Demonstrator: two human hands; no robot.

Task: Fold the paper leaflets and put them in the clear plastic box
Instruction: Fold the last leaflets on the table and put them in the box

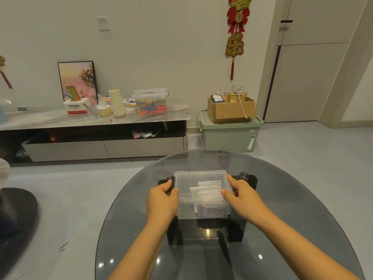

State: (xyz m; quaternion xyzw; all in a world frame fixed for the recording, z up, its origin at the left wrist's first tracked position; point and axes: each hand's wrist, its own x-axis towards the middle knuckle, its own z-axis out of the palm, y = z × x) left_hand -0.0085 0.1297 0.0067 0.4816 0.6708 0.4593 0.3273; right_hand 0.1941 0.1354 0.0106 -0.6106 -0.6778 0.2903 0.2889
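A clear plastic box [185, 211] stands on the round smoked-glass table [292, 209], with no lid on it. Inside it lie several folded white paper leaflets [207, 190], stacked toward the right side. My left hand [161, 201] grips the box's left wall, thumb on the rim and fingers curled round the outside. My right hand [242, 196] grips the right wall in the same way, thumb over the rim near the leaflets.
A black table base [205, 233] shows through the glass under the box. Beyond the table stand a low TV cabinet [101, 142] with clutter, a green storage bin [228, 136] bearing a cardboard box [230, 110], and tiled floor all round.
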